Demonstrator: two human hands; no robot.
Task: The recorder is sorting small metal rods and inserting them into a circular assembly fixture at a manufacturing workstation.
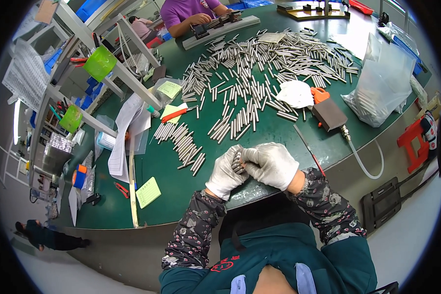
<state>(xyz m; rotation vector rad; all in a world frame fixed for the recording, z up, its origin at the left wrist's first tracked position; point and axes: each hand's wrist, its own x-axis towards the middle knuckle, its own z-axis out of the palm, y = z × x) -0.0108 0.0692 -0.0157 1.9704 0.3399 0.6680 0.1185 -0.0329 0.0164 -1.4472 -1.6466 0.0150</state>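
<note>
Just past the table's near edge, my left hand (223,172), in a white glove, is closed around a bundle of short metal pins (237,162). The ends of the pins show between the two hands. My right hand (273,165), gloved too, has its thumb and fingers pinched together against the bundle; its fingertips are partly hidden. Beyond my hands, many loose metal pins (245,120) lie spread over the green table (264,133). Another group of pins (183,147) lies in a row to the left of my hands.
An orange-handled knife (174,115), yellow notes (148,192) and papers (117,142) lie on the left. Rightward are a dark block (330,115) with a hose (357,159), a white cloth (295,94), a thin red-handled tool (309,151) and a plastic bag (382,88). A co-worker (188,17) sits across.
</note>
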